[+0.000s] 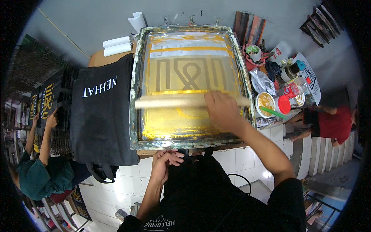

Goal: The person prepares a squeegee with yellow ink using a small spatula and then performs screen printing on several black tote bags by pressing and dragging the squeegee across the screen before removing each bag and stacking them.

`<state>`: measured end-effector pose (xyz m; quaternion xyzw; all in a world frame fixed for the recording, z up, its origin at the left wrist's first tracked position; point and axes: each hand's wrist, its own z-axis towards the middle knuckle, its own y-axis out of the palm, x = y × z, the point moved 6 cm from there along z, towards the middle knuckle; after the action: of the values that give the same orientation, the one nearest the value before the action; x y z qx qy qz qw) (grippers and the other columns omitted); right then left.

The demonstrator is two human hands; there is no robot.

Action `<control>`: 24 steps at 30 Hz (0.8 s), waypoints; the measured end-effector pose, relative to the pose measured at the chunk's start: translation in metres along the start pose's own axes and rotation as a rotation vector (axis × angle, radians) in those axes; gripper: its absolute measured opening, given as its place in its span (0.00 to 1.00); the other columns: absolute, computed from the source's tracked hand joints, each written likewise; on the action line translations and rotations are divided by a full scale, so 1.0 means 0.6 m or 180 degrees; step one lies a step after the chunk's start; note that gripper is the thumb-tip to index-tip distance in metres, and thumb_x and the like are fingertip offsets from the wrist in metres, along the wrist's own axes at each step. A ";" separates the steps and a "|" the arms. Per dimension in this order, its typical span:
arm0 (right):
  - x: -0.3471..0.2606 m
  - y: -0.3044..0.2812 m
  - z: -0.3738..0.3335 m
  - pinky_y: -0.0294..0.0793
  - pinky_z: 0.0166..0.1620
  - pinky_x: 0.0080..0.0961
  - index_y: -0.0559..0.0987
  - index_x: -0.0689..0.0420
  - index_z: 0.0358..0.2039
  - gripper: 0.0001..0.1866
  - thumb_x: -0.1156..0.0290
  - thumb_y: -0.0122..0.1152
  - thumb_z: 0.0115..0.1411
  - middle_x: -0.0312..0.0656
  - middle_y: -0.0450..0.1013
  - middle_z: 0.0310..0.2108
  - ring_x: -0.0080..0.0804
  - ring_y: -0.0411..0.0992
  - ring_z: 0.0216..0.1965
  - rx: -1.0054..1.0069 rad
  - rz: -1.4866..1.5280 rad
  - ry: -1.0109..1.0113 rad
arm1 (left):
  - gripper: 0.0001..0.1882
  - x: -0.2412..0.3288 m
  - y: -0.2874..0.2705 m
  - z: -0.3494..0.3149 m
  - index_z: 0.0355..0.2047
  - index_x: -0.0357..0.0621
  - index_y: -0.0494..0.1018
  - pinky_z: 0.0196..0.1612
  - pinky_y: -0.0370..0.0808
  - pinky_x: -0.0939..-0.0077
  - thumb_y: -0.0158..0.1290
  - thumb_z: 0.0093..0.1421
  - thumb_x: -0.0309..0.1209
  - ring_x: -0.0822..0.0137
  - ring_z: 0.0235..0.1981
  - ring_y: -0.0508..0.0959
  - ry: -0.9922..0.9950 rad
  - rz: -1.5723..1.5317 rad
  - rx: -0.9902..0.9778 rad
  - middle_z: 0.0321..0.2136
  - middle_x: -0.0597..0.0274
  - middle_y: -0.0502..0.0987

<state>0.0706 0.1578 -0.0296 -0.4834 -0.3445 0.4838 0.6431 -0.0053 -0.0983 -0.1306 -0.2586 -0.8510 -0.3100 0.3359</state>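
My right hand [225, 111] is closed around the wooden handle of a long squeegee [170, 102], which lies crosswise over a screen-printing frame [136, 83]. Yellow-gold ink [170, 125] covers much of the mesh, and a looped symbol between upright bars shows through beyond the squeegee. A bright line of ink runs along the squeegee's far side. At the frame's near edge, my left hand [166, 162] has its fingers curled beside a black strap [185, 155]; whether it grips anything is hidden.
Black tote bags [102, 112] are stacked left of the frame, near white rolls [118, 45]. On the right stand an ink tub [265, 104] with a green stick [272, 112], a red-lidded jar [283, 104] and bottles. One person [44, 174] handles printed bags at left; another [334, 120] is at right.
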 end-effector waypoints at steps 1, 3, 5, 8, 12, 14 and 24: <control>0.025 0.017 0.030 0.76 0.38 0.44 0.71 0.59 0.36 0.08 0.73 0.56 0.55 0.47 0.75 0.34 0.48 0.76 0.37 0.0000 0.0108 0.0098 | 0.17 0.000 -0.003 0.001 0.42 0.23 0.73 0.32 0.81 0.74 0.44 0.58 0.25 0.60 0.29 0.84 -0.0010 0.0005 0.0003 0.34 0.41 0.82; 0.083 0.045 0.092 0.75 0.38 0.47 0.71 0.58 0.37 0.08 0.71 0.57 0.58 0.49 0.76 0.35 0.50 0.76 0.37 0.0038 0.0126 0.0161 | 0.16 -0.002 -0.003 0.005 0.42 0.24 0.73 0.34 0.82 0.71 0.44 0.58 0.24 0.58 0.31 0.85 -0.0107 -0.0010 -0.0081 0.36 0.39 0.82; 0.143 0.062 0.159 0.74 0.39 0.49 0.71 0.58 0.38 0.11 0.67 0.59 0.60 0.51 0.77 0.34 0.52 0.77 0.37 0.0015 0.0100 0.0181 | 0.14 0.000 -0.001 0.004 0.43 0.27 0.73 0.36 0.82 0.70 0.45 0.59 0.23 0.58 0.33 0.85 -0.0231 -0.0123 -0.0151 0.37 0.40 0.83; 0.214 0.064 0.255 0.74 0.42 0.51 0.74 0.58 0.44 0.19 0.58 0.65 0.59 0.52 0.79 0.31 0.54 0.78 0.38 -0.0314 0.0176 0.0252 | 0.18 0.005 0.006 0.000 0.47 0.25 0.71 0.45 0.83 0.63 0.44 0.58 0.22 0.49 0.43 0.84 -0.0486 -0.0745 -0.0089 0.42 0.36 0.81; 0.252 0.051 0.317 0.75 0.44 0.48 0.80 0.55 0.48 0.26 0.52 0.70 0.55 0.54 0.80 0.35 0.55 0.78 0.40 -0.0388 0.0302 0.0354 | 0.22 0.008 0.004 -0.012 0.52 0.23 0.70 0.50 0.82 0.58 0.42 0.61 0.25 0.44 0.49 0.82 -0.0764 -0.1034 -0.0563 0.45 0.35 0.80; 0.280 0.053 0.327 0.76 0.44 0.46 0.82 0.55 0.46 0.27 0.49 0.71 0.53 0.54 0.80 0.35 0.55 0.79 0.40 -0.0427 0.0421 0.0269 | 0.21 0.031 0.005 -0.012 0.54 0.27 0.71 0.51 0.81 0.58 0.44 0.66 0.29 0.49 0.48 0.83 -0.0883 -0.0755 -0.1439 0.45 0.40 0.81; 0.277 0.070 0.296 0.80 0.35 0.43 0.87 0.53 0.38 0.43 0.23 0.64 0.41 0.49 0.81 0.27 0.46 0.81 0.31 -0.0407 -0.0528 0.1082 | 0.21 0.499 0.139 0.268 0.50 0.39 0.77 0.54 0.74 0.57 0.61 0.58 0.33 0.46 0.50 0.78 0.5051 0.4451 0.1192 0.48 0.43 0.79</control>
<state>-0.0544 0.3707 -0.0210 -0.5679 -0.2997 0.3177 0.6977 -0.2093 0.1405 0.0245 -0.3574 -0.0870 0.0070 0.9299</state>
